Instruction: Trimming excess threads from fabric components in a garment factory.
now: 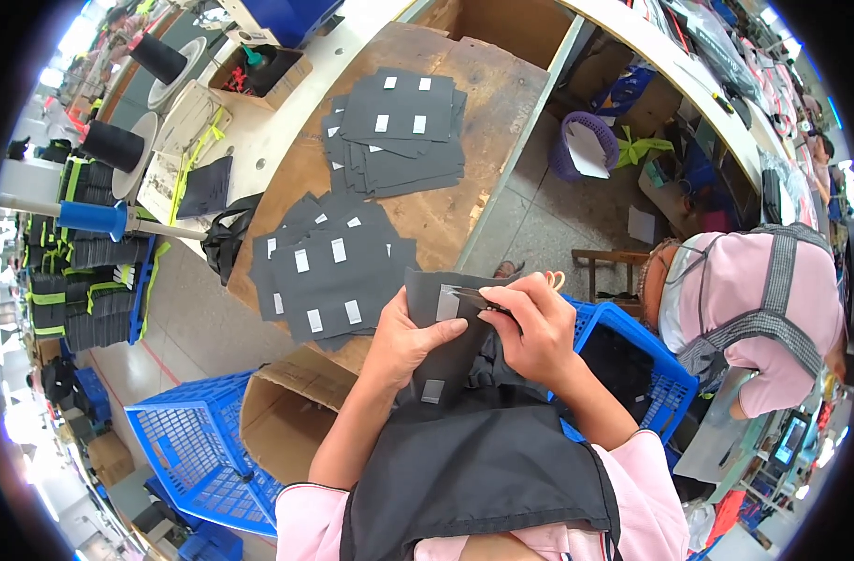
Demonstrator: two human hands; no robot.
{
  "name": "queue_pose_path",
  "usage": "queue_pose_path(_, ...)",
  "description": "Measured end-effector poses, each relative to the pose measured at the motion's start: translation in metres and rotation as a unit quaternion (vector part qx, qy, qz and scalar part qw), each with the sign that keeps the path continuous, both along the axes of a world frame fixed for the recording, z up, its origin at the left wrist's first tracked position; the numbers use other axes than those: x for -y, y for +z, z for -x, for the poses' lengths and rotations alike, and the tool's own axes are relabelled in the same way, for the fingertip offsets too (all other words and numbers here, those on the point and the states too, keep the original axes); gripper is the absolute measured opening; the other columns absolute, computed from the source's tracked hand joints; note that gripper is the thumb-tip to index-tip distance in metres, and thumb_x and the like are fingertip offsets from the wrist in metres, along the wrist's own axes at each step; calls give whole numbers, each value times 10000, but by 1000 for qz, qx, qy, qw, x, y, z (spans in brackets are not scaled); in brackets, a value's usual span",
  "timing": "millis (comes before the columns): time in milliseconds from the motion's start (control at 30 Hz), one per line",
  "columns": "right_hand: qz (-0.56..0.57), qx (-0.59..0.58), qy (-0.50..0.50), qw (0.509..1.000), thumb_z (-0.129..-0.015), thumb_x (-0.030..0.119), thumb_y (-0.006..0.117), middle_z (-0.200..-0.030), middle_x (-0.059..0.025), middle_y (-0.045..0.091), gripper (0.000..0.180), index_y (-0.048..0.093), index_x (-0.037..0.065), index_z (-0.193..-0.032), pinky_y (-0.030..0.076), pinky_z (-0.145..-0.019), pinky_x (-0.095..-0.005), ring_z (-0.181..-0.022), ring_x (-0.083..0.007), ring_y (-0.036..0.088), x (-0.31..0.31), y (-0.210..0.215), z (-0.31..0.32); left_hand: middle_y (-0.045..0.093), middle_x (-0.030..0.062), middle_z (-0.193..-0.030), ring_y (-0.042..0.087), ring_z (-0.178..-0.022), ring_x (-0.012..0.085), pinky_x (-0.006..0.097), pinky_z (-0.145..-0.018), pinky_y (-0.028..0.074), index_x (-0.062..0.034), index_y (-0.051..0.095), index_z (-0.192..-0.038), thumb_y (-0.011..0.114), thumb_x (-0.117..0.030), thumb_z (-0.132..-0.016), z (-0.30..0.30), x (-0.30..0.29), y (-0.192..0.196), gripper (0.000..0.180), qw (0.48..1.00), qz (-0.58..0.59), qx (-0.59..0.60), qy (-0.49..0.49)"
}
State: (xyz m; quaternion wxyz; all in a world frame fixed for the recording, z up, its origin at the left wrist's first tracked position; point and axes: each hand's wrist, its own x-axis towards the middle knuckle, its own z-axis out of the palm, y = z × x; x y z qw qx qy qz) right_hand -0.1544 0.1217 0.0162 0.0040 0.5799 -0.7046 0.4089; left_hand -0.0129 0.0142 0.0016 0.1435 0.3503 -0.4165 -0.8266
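Observation:
My left hand [416, 338] grips a black fabric panel [436, 341] by its left side, thumb lying across the front. Two pale grey rectangular patches show on this panel, one near its top and one lower down. In my right hand [537, 323] is a pair of small scissors [483, 301], with a yellowish loop showing behind the fingers. The blade tips touch or hover just over the upper patch; I cannot tell which. Beyond my hands lie a near stack of black panels [329, 280] and a far stack [399, 112], both with white patches.
The stacks rest on a worn wooden board [502, 84]. A cardboard box [291, 421] and a blue plastic crate [202, 449] stand at my left, another blue crate [665, 374] at my right. A co-worker [754, 299] sits to the right. A purple basket [576, 154] stands beyond.

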Motion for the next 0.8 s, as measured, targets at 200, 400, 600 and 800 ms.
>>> queue_pose_path(200,-13,-11,8,1000,-646,22,721,-746,-80,546,270,626,47,-897,415,-503,-304,-589,-228,536,3,-1,2,628,67,-973,593,-871,122,272,-784,490,-9,536,-1055,767,-53,-693,3,0,2,432,1000,6,4,-12)
queue_pose_path(400,-104,298,-16,949,-678,27,686,-786,-21,473,425,579,54,-1089,370,-576,-223,-682,-97,436,-3,-7,36,628,65,-969,586,-876,120,274,-787,480,-8,562,-1044,722,-82,-751,-6,8,-9,342,998,-45,12,-41)
queue_pose_path(600,-235,536,144,798,-741,81,669,-765,32,479,156,528,32,-782,349,-569,-183,-610,-35,416,4,-10,54,610,62,-949,574,-844,127,279,-811,451,-2,565,-1045,691,-167,-798,-1,5,-13,323,997,-55,48,3)
queue_pose_path(800,-128,443,-23,887,-739,65,680,-785,-41,495,212,545,28,-899,390,-582,-222,-676,-99,501,9,-22,13,606,45,-873,585,-791,131,286,-701,491,-26,579,-965,730,-223,-778,-6,6,-23,311,994,-105,-8,1)
